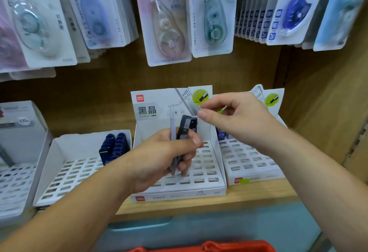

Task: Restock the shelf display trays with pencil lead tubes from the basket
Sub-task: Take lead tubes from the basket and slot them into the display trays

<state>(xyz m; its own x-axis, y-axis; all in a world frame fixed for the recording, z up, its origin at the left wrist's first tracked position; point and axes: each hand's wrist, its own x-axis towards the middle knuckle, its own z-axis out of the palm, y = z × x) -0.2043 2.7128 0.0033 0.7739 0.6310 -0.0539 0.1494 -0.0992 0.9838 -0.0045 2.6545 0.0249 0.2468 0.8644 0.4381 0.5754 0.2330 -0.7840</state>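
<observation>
The left tray (59, 164) holds only a small block of dark blue tubes (114, 148) at its back, so most of its slots are free. My left hand (159, 156) is clenched round a bundle of pencil lead tubes (186, 128), black and clear ones standing up out of my fist above the middle tray (201, 174).

The bundle is my main worry. The tubes are smooth and sit unevenly in my fist, and if I ease my fingers to free one, I judge the others could slide out and scatter across the slotted grid or off the shelf edge. My right hand (237, 118) pinches what looks like a slim clear tube (196, 107) between thumb and forefinger, though it is too blurred to be sure. With so light a hold it could twist or drop on the way to a slot. It could also end up in the wrong tray, since the middle tray and the right tray (245, 162) carry similar header cards.

My left forearm comes in from the lower left, knuckles towards me and thumb across the bundle. My right forearm crosses in from the lower right. The wrist is raised above the header cards, with the other fingers loosely curled behind the pinch. Only the rim of the red basket (219, 246) shows, below the shelf.
</observation>
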